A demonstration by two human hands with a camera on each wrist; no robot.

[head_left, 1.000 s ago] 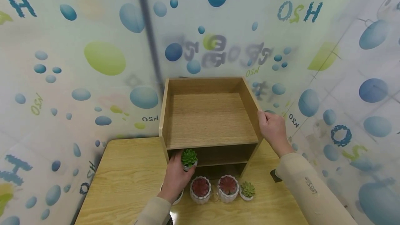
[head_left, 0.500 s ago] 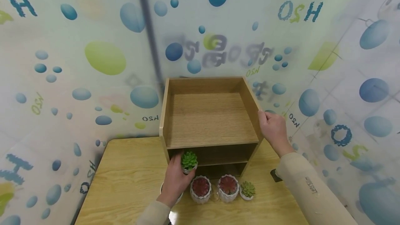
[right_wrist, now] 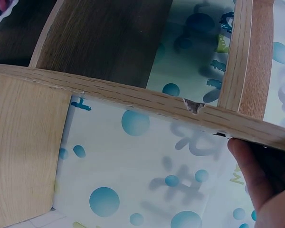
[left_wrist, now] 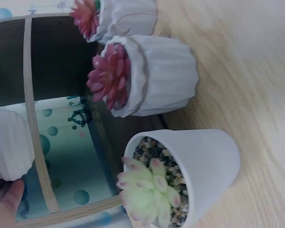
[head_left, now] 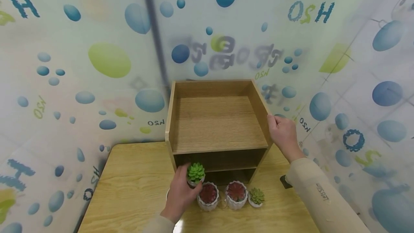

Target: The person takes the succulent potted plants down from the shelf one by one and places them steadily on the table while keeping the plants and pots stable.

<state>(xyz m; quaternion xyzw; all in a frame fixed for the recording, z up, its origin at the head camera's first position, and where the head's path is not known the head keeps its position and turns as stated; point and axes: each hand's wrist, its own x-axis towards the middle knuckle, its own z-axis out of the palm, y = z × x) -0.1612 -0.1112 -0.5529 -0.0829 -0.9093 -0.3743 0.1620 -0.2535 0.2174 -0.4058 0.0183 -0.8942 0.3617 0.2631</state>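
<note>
My left hand [head_left: 181, 191] grips a small white ribbed pot [left_wrist: 12, 145] with a bright green succulent [head_left: 196, 172] in it. The pot is held up in front of the left part of a wooden shelf unit [head_left: 220, 119], near its middle opening. In the left wrist view, a divider edge of the unit is right by the pot. On the unit's right side panel [right_wrist: 133, 97], my right hand [head_left: 284, 136] holds the upper edge; its fingers are partly hidden in the right wrist view.
Before the unit on the wooden table [head_left: 129, 179] stand two white pots with red succulents [head_left: 208, 194], and a small pale green succulent [head_left: 256, 196] at their right. A smooth white pot [left_wrist: 209, 164] is mostly behind my left hand. A dark object [head_left: 285, 182] lies near my right sleeve.
My left hand has drawn the potted green succulent slightly down and toward me, away from the shelf opening. My right hand has stayed on the side panel, and the unit has not moved.
</note>
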